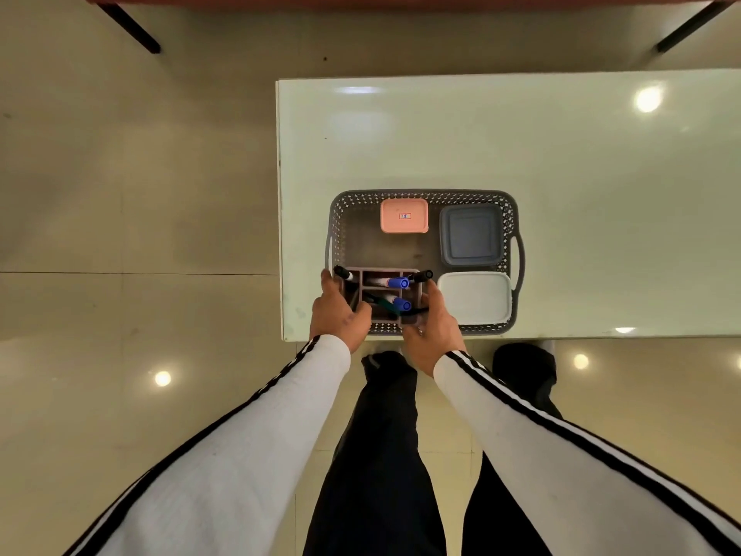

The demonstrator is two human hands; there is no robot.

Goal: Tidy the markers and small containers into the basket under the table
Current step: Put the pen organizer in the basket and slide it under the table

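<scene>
Both hands gripped the marker caddy (381, 288) in the basket's (421, 193) near-left corner, the left hand (339, 311) curled on its left wall and the right hand (431, 327) on its right. It was probably light, rigid plastic, and the loose markers (397, 282) could spill if it tipped. Also in the basket were a pink container (404, 215) at the far side, a grey container (471, 234) far-right and a white container (475, 296) near-right.

We look down on a glossy floor (140, 194) of large beige tiles with thin dark joints. A pale green, glassy tabletop (521, 146) fills the right side. Round spots of reflected light (162, 378) shine on both surfaces. Along the top edge we see a reddish-brown piece of furniture (361, 0) on two dark slanted legs (130, 28).
</scene>
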